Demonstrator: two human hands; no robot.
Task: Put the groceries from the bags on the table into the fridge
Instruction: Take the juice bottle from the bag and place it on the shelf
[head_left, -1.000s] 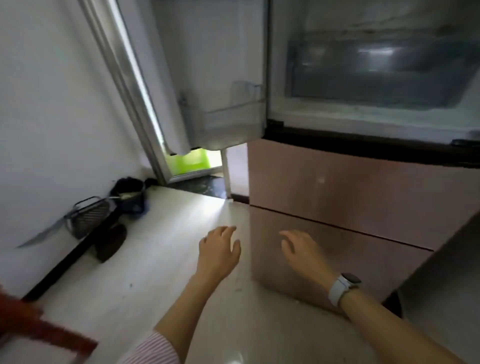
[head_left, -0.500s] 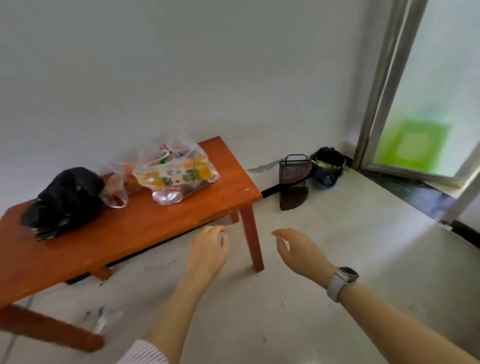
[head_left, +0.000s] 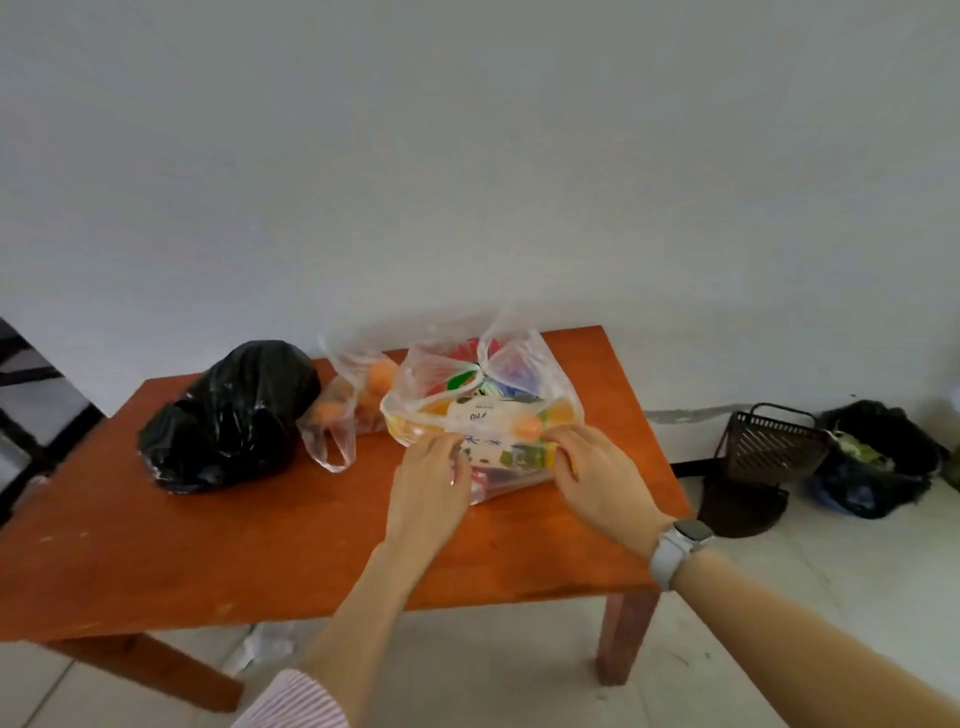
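So a second ago the view was all fridge, door hanging open, both hands empty in front of the lower drawers. Half a second ago it had swung round to the room with the hands still bare in mid-air. Now the person is at the orange wooden surface (head_left: 156, 561) and both hands have landed on the clear plastic bag (head_left: 524, 374) at the right end of it.

The left hand (head_left: 428, 493) is on the near left side of that bag, fingers (head_left: 447, 449) curled together onto the plastic and the colourful packets inside. The right hand (head_left: 602, 480), the one with the white watch (head_left: 675, 551), has its fingers pinched on the near right side. Looks like a grip on the bag itself or a packet through it; can't tell which, and the bag's handles look knotted on top.

Where the groceries are: all three bags sit on the surface. The black bag (head_left: 228, 415) is at the left, a smaller clear bag with orange fruit (head_left: 348, 410) is in the middle touching both neighbours, and the big clear one is under the hands. The fridge is out of view now.

What that means, I'd guess: the trip back from the fridge is over and the next load is starting. Either the knot gets undone or the whole bag gets carried over. Thin plastic, so I'd watch for tearing.
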